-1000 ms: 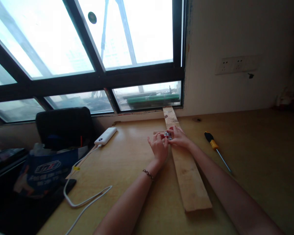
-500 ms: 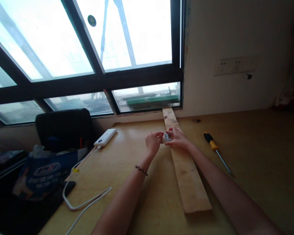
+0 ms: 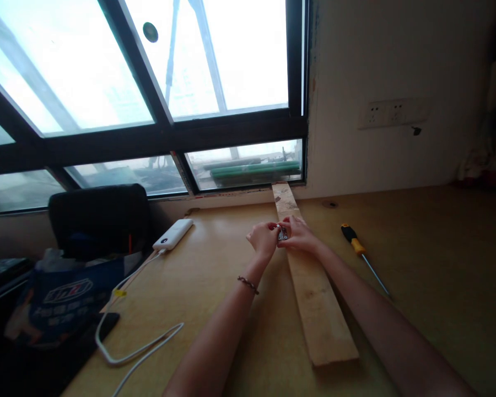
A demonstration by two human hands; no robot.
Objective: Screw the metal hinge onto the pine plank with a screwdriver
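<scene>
A small silvery metal hinge [image 3: 282, 234] with holes in it is held between my two hands over a long wooden board [image 3: 322, 309]. My left hand [image 3: 263, 239] pinches its left edge with thumb and fingers. On the other side, my right hand [image 3: 300, 234] grips the hinge's right edge, resting close over the board. The board lies lengthwise on the table, its far end near the window sill. To the right of my right forearm lies a screwdriver [image 3: 359, 246] with a black and yellow handle.
A white power bank [image 3: 173, 234] with a white cable [image 3: 107, 359] sits at the left of the wooden table [image 3: 215, 259]. Beyond the left edge are a dark chair [image 3: 99, 218] and a blue bag [image 3: 66, 303]. A wall socket [image 3: 391, 113] is at the back right.
My left hand has shifted slightly right and closed in on the hinge, with its wrist turned. The right hand stays almost in place. The whole view has moved a little.
</scene>
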